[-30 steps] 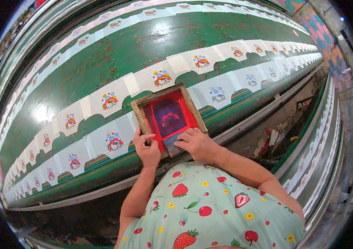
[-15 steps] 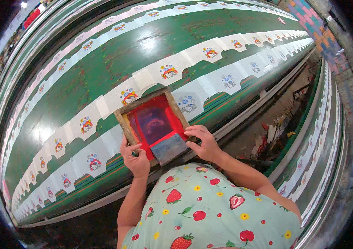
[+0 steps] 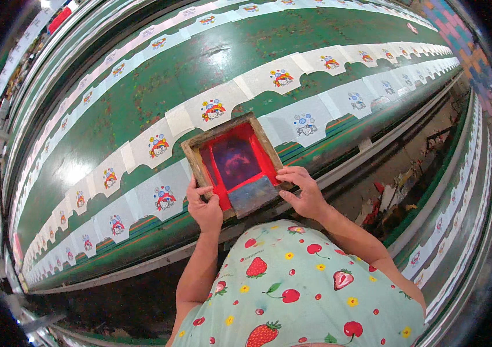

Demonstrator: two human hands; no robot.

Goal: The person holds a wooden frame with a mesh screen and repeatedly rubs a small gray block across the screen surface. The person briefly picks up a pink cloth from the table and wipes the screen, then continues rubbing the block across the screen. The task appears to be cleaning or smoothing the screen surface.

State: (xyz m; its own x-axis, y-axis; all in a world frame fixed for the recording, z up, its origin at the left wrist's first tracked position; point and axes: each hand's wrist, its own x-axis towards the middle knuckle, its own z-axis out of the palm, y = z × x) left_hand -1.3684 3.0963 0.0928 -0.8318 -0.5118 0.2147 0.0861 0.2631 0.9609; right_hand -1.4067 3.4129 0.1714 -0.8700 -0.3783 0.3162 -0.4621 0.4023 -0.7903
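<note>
With both hands I hold a small wooden printing screen (image 3: 197,168) by its near corners. Its mesh window looks dark purple, bordered in bright red, and a grey-blue strip crosses the near end. The screen covers one pale cloth piece in the nearest row. My left hand (image 3: 204,207) grips the left near corner, fingers curled and thumb along the frame. My right hand (image 3: 304,192) pinches the right near corner between thumb and fingers. A cloth piece with a red-and-blue cartoon print (image 3: 165,198) lies left of the screen; one with a blue-grey print (image 3: 304,125) lies to its right.
The long green table (image 3: 182,87) carries several rows of printed cloth pieces (image 3: 213,109). A metal rail (image 3: 338,155) runs along its near edge. Beyond a littered gap (image 3: 373,196) at right stands another table with cloth rows (image 3: 440,220). A patterned apron (image 3: 292,277) covers my front.
The screen has shifted left relative to the cloth row, uncovering more of the piece at its right. Both hands keep hold of its near corners. The whole view has turned slightly.
</note>
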